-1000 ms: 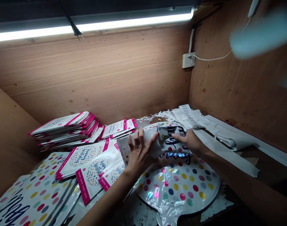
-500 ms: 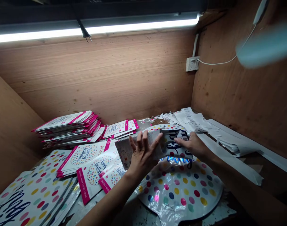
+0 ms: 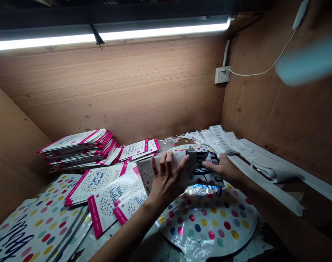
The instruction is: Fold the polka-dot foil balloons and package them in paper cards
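My left hand (image 3: 166, 176) lies over a printed paper packet (image 3: 145, 171), its grey text side facing up, fingers spread across it and the thumb near its right edge. My right hand (image 3: 224, 169) pinches the right end of a folded foil balloon (image 3: 205, 176) with dark lettering and coloured dots. The balloon's left end meets the packet's right edge; whether it is inside, I cannot tell. Beneath both hands a flat, round dotted balloon (image 3: 212, 222) lies on the table, its neck towards me.
A tall stack of pink-edged packets (image 3: 78, 149) stands at the back left, with more "happy birthday" packets (image 3: 110, 200) in front. Flat dotted balloons (image 3: 46, 222) lie at the left front. Paper strips (image 3: 264, 169) cover the right side. A wall socket (image 3: 222, 74) sits in the corner.
The packet's left end has shifted slightly to the right and tilted a little. Both hands keep nearly the same place and hold.
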A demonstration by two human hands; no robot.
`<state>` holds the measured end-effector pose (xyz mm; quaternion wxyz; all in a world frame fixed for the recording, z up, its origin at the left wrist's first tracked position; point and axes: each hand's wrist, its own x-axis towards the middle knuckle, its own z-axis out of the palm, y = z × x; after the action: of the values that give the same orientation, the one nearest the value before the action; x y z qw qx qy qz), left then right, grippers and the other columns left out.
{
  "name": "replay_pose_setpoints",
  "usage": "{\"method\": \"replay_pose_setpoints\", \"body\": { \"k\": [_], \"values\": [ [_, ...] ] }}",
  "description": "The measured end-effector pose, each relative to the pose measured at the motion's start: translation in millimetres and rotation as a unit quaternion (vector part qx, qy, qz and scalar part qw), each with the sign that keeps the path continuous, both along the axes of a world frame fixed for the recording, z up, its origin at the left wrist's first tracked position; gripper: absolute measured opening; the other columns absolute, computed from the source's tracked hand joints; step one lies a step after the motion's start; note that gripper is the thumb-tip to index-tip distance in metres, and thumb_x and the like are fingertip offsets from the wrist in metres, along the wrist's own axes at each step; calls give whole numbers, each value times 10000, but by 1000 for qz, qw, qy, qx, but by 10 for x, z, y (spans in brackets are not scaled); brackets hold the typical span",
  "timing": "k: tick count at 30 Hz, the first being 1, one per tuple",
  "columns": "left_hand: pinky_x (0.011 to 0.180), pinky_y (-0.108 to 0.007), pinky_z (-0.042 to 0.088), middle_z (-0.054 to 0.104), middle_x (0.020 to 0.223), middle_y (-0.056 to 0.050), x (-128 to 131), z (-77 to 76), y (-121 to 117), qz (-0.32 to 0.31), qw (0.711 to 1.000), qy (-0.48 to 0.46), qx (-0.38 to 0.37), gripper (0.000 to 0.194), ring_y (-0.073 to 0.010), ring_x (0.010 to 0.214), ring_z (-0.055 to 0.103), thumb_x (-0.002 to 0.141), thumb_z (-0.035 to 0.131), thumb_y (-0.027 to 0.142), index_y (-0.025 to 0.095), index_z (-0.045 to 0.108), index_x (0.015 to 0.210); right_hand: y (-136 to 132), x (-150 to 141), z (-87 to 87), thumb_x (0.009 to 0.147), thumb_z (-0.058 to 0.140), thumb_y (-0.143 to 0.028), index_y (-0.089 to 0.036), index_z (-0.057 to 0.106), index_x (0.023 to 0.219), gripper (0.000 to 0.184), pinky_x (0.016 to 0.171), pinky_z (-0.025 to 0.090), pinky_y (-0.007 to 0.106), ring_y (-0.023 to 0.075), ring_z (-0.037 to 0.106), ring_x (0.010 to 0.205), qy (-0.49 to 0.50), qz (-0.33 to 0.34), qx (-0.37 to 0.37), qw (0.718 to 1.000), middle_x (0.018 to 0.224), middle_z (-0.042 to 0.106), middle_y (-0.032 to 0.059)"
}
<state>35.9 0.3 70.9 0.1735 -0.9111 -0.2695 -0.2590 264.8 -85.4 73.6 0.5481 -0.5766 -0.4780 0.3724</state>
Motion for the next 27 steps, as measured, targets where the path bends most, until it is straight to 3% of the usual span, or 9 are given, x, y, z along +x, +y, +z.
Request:
{"method": "replay_pose_setpoints", "body": {
  "k": [7, 11, 18, 22, 25, 27],
  "values": [
    [1166, -660, -48, 289, 1542, -143, -12, 48, -9, 1, 1000, 9, -4, 975, -420, 1463, 199, 750, 781, 424, 416, 244, 1563, -10, 121, -42, 733, 790, -428, -154, 698, 758, 290, 529, 479, 283, 199, 618, 595, -37, 13, -6, 999, 654, 692, 29],
    [1166, -664, -34, 282, 1550, -161, 10, -12, -93, -41, 998, 45, -8, 1093, -426, 1464, 200, 677, 824, 534, 410, 210, 1572, 5, -43, -126, 772, 762, -422, -155, 662, 728, 289, 490, 410, 237, 144, 543, 554, -71, 27, -14, 997, 611, 627, -10],
    [1174, -611, 33, 255, 1573, -208, 22, -37, -71, -12, 999, 34, -23, 1134, -426, 1464, 197, 667, 784, 641, 302, 218, 1590, 25, -70, -77, 783, 750, -492, -135, 713, 906, 379, 679, 523, 292, 177, 645, 708, 89, 100, -37, 990, 796, 707, 39],
    [1161, -577, 97, 263, 1569, -226, 42, -54, -75, -16, 999, 36, -14, 1117, -425, 1459, 204, 694, 760, 629, 265, 209, 1594, 52, -137, -97, 847, 665, -412, -150, 710, 781, 274, 612, 480, 255, 142, 584, 624, 3, 87, 3, 996, 687, 648, 6],
    [1152, -563, 131, 284, 1561, -226, 66, -107, -127, -36, 998, 44, 1, 1008, -425, 1446, 243, 762, 725, 533, 263, 220, 1592, 66, -299, -152, 867, 605, -303, -161, 681, 733, 210, 510, 382, 220, 110, 485, 558, -67, 137, 23, 988, 630, 576, -21],
    [1151, -559, 138, 294, 1557, -230, 78, -138, -160, -40, 998, 37, 14, 988, -428, 1437, 264, 766, 727, 495, 259, 234, 1589, 55, -348, -158, 882, 589, -308, -156, 681, 760, 215, 494, 366, 219, 104, 460, 546, -64, 178, 17, 982, 631, 560, -23]
  ]
}}
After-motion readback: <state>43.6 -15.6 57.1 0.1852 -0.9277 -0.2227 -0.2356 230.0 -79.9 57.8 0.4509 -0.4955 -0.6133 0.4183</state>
